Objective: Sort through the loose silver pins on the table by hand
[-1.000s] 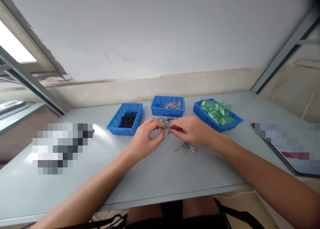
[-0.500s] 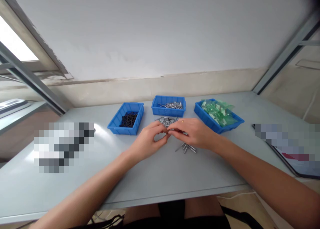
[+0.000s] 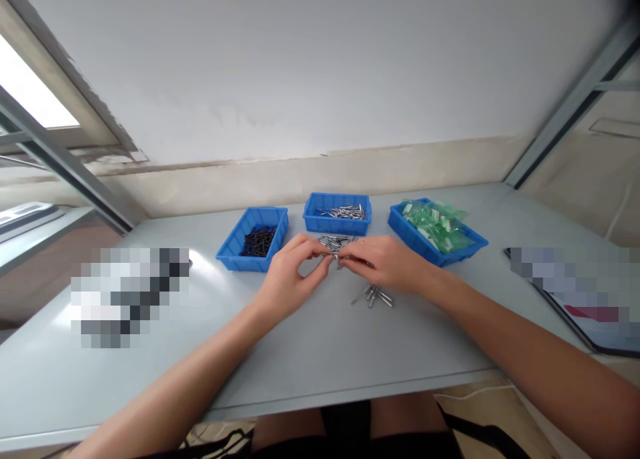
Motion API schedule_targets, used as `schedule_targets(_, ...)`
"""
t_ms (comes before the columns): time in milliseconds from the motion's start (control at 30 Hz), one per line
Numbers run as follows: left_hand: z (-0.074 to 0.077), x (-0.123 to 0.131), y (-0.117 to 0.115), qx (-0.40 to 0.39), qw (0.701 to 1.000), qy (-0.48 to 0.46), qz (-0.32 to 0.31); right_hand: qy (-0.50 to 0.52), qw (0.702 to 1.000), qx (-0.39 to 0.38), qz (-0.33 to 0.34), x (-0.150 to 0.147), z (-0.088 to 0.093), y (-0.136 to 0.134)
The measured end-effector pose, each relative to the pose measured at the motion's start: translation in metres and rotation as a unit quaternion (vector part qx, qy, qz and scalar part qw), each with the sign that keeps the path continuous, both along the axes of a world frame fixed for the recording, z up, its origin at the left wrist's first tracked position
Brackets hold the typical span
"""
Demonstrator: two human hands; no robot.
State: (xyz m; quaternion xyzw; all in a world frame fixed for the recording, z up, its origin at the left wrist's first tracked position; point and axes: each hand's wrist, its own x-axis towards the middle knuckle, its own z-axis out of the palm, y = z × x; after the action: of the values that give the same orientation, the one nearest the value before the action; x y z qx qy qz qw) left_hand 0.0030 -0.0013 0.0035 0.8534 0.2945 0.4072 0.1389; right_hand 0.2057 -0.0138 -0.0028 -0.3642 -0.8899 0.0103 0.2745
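My left hand (image 3: 296,272) is closed in a pinch, thumb against fingertips, on a slim silver metal rod (image 3: 335,256). Facing it, my right hand (image 3: 385,262) pinches too, its fingertips at the same small rod; exactly how each hand grips it is too small to make out. Just beyond the fingertips lies a loose pile of slim silver metal rods (image 3: 336,240), partly hidden by my hands. A smaller bunch of such rods (image 3: 376,295) lies on the table nearer to me, below my right hand.
Behind the pile stands a blue bin (image 3: 336,225) with more silver rods. A second blue bin (image 3: 245,262) at left holds dark rods, and a third (image 3: 423,242) at right holds green plastic packets (image 3: 443,225). A tablet-like device (image 3: 590,312) lies on the grey table (image 3: 320,352) at far right.
My fingertips have moved slightly apart, and a bit of silver metal now shows between them. My left hand has shifted a little left and up. Bins and rod bunches stay in place.
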Motion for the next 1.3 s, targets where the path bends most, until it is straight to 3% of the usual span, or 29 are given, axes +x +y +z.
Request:
schedule_targets(267,-0.0021,0.001,-0.001,-0.012,0.999,0.027,-0.02,-0.052,0.998,-0.04,0.001,-0.0041,-0.0045,-0.0004)
schedule_targets(900,-0.005,-0.0012,0.0038,-0.04,0.996,0.081,-0.014,0.017,0.998,0.068,-0.003,0.0002,0.0031,-0.0048)
schedule_targets(1100,-0.0075,-0.001,0.0043,-0.047,0.992,0.108,-0.051,0.022,0.997,0.065,0.035,-0.0029,0.0028,-0.0083)
schedule_targets(1300,-0.0071,-0.0006,0.0039,-0.034,0.994,0.093,-0.05,0.023,0.998,0.05,0.014,-0.0001,0.0009,-0.0054)
